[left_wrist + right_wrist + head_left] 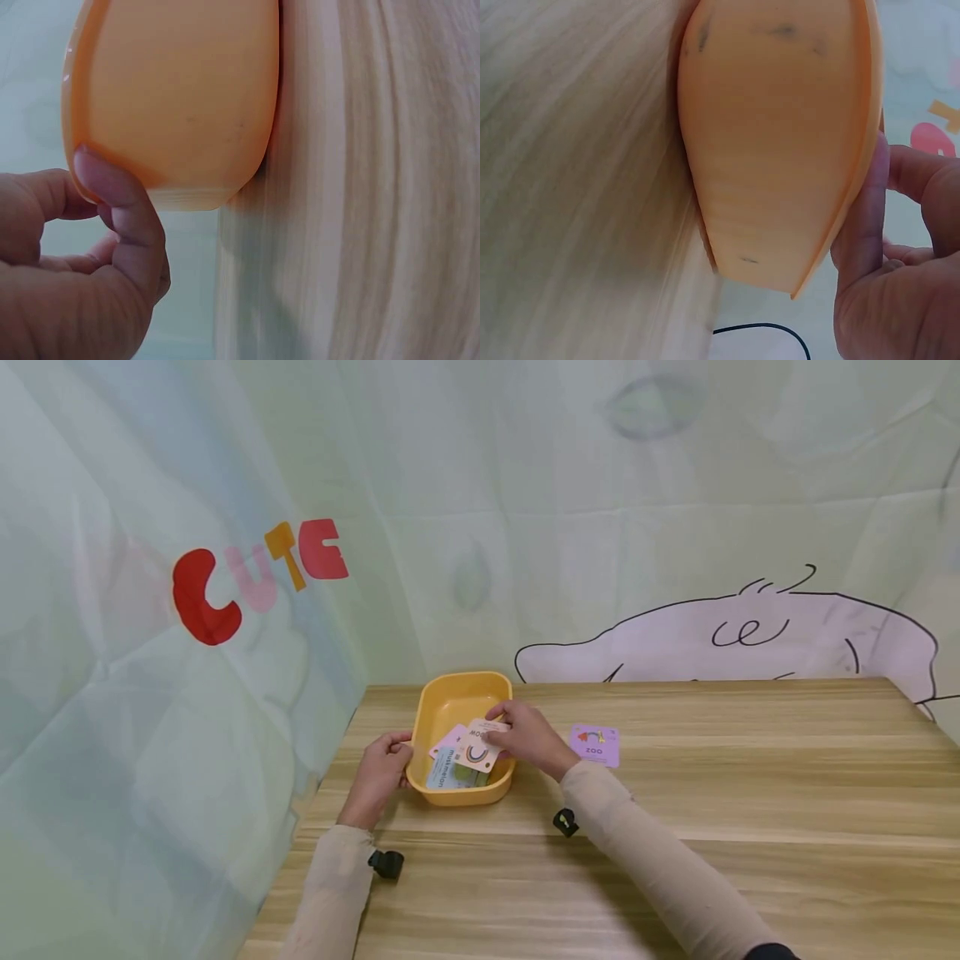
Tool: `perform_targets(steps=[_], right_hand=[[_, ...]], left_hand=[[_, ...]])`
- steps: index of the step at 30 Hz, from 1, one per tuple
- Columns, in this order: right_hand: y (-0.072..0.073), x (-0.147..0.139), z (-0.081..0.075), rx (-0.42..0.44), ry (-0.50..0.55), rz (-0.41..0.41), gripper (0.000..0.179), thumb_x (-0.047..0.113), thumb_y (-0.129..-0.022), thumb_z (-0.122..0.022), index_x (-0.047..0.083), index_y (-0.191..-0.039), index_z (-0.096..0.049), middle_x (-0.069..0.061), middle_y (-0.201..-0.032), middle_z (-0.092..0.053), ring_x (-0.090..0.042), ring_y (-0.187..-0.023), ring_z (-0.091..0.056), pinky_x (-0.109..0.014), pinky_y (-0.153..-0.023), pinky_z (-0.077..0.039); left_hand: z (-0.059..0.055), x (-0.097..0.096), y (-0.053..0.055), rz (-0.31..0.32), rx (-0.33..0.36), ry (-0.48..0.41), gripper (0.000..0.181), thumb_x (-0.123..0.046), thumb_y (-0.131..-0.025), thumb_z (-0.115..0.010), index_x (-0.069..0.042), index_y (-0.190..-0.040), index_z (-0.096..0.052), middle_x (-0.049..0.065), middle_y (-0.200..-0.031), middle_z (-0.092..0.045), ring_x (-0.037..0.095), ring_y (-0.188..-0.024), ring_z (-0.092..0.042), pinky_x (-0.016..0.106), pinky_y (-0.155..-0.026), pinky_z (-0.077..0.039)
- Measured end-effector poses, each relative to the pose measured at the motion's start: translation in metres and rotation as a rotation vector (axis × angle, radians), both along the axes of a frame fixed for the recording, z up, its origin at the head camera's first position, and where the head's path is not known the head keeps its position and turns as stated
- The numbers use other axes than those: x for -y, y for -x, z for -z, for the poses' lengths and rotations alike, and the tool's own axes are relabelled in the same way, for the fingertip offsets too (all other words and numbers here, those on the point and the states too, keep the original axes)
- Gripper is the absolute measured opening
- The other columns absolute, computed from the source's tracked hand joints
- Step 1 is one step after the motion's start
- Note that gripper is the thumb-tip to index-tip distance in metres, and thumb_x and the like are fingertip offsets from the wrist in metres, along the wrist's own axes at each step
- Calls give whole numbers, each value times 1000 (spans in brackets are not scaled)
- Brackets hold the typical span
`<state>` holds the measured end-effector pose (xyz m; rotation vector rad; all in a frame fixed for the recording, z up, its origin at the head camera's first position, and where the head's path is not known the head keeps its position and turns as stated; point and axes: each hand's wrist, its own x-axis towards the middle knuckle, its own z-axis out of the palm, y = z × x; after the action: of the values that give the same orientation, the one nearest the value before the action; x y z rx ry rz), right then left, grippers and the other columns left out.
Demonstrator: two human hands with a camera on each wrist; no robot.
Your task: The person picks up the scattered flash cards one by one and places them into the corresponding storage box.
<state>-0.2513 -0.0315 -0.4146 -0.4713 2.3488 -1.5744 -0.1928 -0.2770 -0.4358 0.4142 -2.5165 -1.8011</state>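
Note:
A yellow plastic basin (457, 685) stands on the wooden table. My left hand (381, 774) pinches its left rim between thumb and fingers, as the left wrist view shows from the side. Over the basin's right side, my right hand (531, 737) holds a cream card with a rainbow picture (480, 750) by its edge. Under it in the basin lie a light blue card reading "muskmelon" (444, 774) and a pink card (448, 742), partly covered. The right wrist view shows the right fingers close to the rim; the card itself is hidden there by the basin's wall.
A purple card reading "zoo" (595, 745) lies on the table (750, 793) to the right of the basin. Behind and to the left hang printed cloth walls (420, 527). Small black wrist mounts (386, 863) sit by both forearms.

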Motion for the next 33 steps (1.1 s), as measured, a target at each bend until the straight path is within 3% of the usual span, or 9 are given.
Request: perform_targets(steps=[6, 16, 22, 27, 33], right_hand=[[0, 1, 3, -22, -14, 15, 31, 9, -92, -74, -1, -120, -63, -13, -98, -60, -19, -73, -67, -39, -74, -61], [1, 3, 5, -51, -93, 37, 33, 16, -90, -76, 3, -118, -65, -12, -104, -58, -17, -74, -67, -26, -66, -57], [0, 4, 3, -57, -122, 39, 34, 20, -90, -77, 4, -118, -65, -11, -104, -57, -17, -77, -65, -25, -66, -56], [-1, 3, 2, -56, -135, 23, 43, 26, -90, -77, 2, -123, -63, -8, -96, -63, -17, -76, -65, -25, -65, -53], [-1, 2, 3, -58, -88, 1, 47, 23, -89, -78, -3, -124, -61, -6, -88, -68, -21, -74, -70, -25, -62, -53]], left_hand=[[0, 0, 0, 1, -1, 0, 39, -12, -102, -47, -3, -140, -53, 13, -108, -51, 18, -73, -54, 23, -59, -50], [0, 1, -1, 10, -11, -7, 39, -11, -102, -47, -2, -140, -53, 12, -106, -50, 18, -72, -53, 23, -59, -50], [1, 1, 0, 8, -9, -8, 39, -11, -102, -47, -3, -140, -53, 12, -106, -50, 18, -72, -53, 23, -58, -50], [1, 1, 2, 1, -4, -11, 39, -12, -102, -47, -3, -139, -53, 11, -105, -50, 17, -72, -53, 23, -58, -49], [1, 1, 1, 4, -2, -8, 39, -11, -102, -47, -3, -139, -53, 12, -105, -50, 17, -71, -53, 23, -58, -50]])
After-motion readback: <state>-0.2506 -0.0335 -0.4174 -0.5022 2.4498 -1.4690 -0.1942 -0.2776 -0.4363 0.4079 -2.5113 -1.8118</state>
